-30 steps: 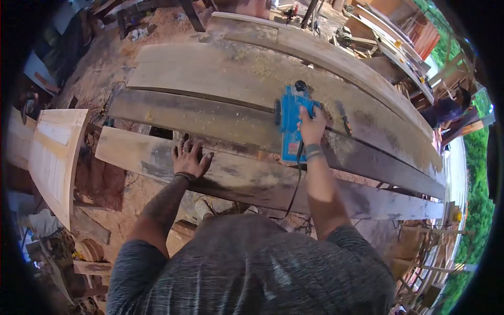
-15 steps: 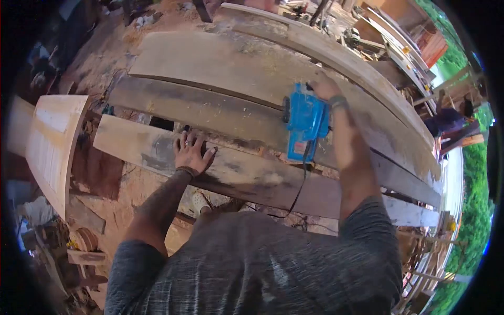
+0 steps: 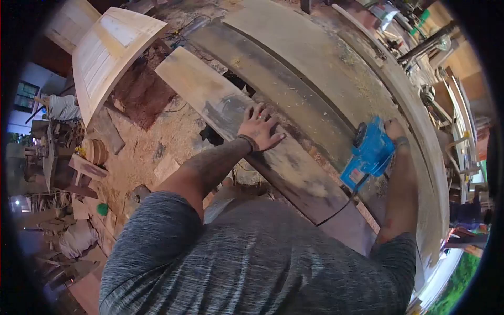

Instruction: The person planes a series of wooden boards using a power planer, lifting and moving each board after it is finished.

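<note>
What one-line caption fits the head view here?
Left hand pressed flat on the near plank while the right hand grips a blue power planer on the next board.

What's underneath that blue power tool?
The blue power tool sits on a dark plank strewn with sawdust, the right hand gripping it. Its black cord trails toward the person. The wood directly beneath its base is covered.
</note>
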Available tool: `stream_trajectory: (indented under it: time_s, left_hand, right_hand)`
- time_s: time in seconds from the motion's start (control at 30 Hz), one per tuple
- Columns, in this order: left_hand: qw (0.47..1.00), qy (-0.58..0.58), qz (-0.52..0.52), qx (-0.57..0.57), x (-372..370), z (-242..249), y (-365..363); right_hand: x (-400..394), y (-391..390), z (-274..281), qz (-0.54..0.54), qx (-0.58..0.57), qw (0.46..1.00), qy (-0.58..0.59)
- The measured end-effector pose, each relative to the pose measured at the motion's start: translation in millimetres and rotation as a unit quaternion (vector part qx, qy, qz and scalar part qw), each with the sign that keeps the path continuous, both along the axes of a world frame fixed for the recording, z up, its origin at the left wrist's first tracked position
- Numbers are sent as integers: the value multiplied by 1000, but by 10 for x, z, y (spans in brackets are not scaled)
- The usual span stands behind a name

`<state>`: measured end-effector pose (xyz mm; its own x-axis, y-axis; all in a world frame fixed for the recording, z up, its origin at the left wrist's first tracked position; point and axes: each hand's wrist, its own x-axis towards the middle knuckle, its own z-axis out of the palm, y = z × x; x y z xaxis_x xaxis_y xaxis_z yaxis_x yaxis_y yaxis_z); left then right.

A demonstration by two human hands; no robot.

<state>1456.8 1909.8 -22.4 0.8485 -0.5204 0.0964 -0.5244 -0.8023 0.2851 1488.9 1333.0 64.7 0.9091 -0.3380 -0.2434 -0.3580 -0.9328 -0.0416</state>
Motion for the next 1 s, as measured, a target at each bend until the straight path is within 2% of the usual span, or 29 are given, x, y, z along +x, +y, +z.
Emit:
stream_trajectory:
  time_s: [0.17,0.23,0.33,0.4,0.47,0.57,0.63,0.77,0.8,0.87,0.9,0.93,0.97,1.0]
  left_hand:
    - [1000,24,-2,-5,-14,35,-10]
    - [1000,23,0,-2,-7,64,4]
    - [1000,-4,5,-1,-12,-33,2]
    - [1000,-10,2,-12,-24,-7,30]
    - [1000,-19,6,-24,-16,-106,45]
    - [998,-19,-1,-63,-8,-100,69]
    - [999,14,-11,-39,-5,86,143]
    - [997,3,-67,-37,22,40,207]
    - [993,25,-112,-23,53,-4,278]
    - [975,7,-206,-81,122,-362,514]
    - [959,1,-260,-110,183,-466,618]
    - [957,16,-271,-104,294,-362,824]
    - [954,31,-281,-97,426,-271,1103]
    - [951,46,-292,-89,554,-160,1377]
  right_hand:
    - [34,-225,-197,18,-29,999,3]
    - [165,-683,-615,55,-55,997,-12]
    - [5,-29,-49,-29,-4,999,19]
    - [-42,371,368,24,-66,991,111]
    - [68,850,503,72,-111,987,95]
    - [48,1629,482,124,-148,978,-74]
    - [-413,1640,504,116,-192,961,-159]
    - [-870,1062,264,-89,-219,942,-237]
    - [-960,890,96,-121,-186,948,-229]
    - [-1064,659,-221,-183,-84,956,-215]
    - [-1161,812,-226,-255,20,936,-241]
    - [-1185,944,-196,-317,129,902,-262]
    - [-1213,1062,-173,-382,225,850,-285]
    - [-1234,1146,-194,-418,271,812,-304]
